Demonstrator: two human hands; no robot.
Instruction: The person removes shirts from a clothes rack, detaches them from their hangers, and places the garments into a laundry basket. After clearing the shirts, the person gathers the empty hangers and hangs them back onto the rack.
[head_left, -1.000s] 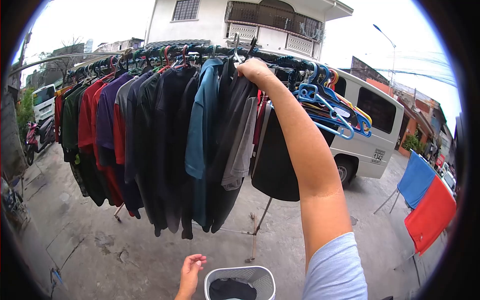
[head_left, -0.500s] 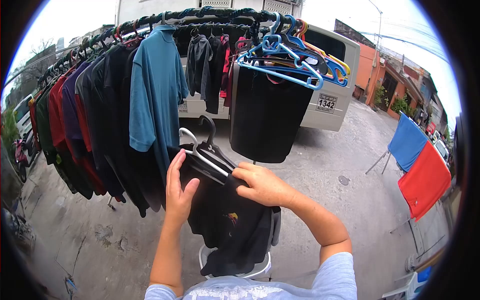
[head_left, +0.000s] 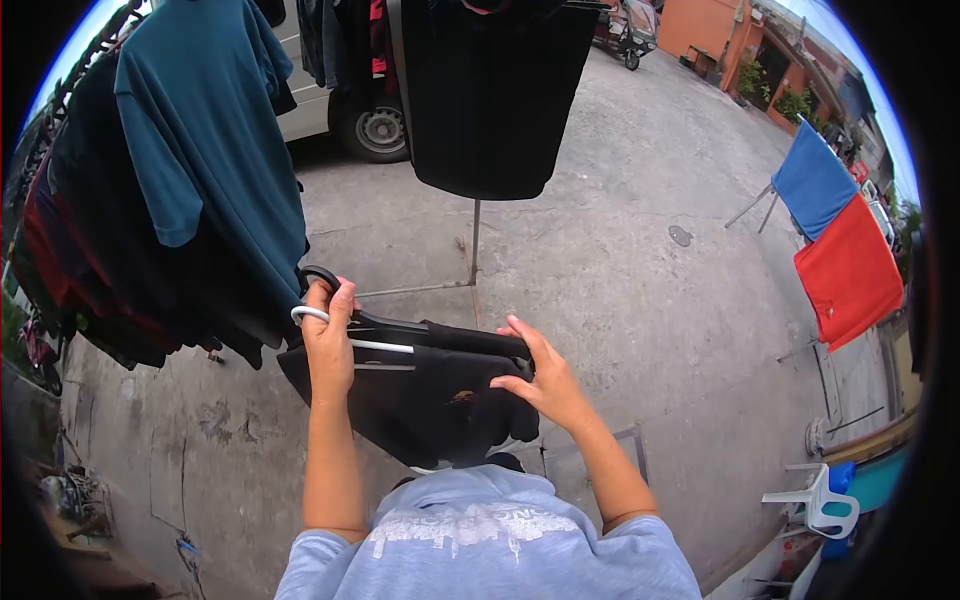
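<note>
Fingers of our left hand [head_left: 328,345] are curled tight around the hooks of two hangers, a white hanger [head_left: 345,335] and a black hanger [head_left: 385,325], pinching both hooks together at the top of the fist. Our right hand [head_left: 545,385] sits at the other end of the bundle, its fingers bent over the upper edge of the black garment [head_left: 420,400] and its thumb tucked under, so the cloth is gripped between them. That garment hangs folded between our two hands, in front of our chest and above our pale blue shirt [head_left: 480,540]; a small orange mark shows on its front near the right hand. We hold it roughly level, slightly lower at the right. Just beside our left hand, to the upper left, a teal polo shirt [head_left: 205,130] hangs among a row of dark and red clothes [head_left: 70,260] that runs off toward the left edge. Above the bundle and apart from it, another black garment [head_left: 490,90] hangs down, with a thin rack leg [head_left: 474,240] standing on the concrete ground [head_left: 620,260] below it. A van wheel [head_left: 378,130] shows behind the hanging clothes. Well apart on the right, blue cloth [head_left: 815,180] and red cloth [head_left: 850,270] are spread on a stand, and a white plastic chair [head_left: 815,500] stands near the lower right edge.
</note>
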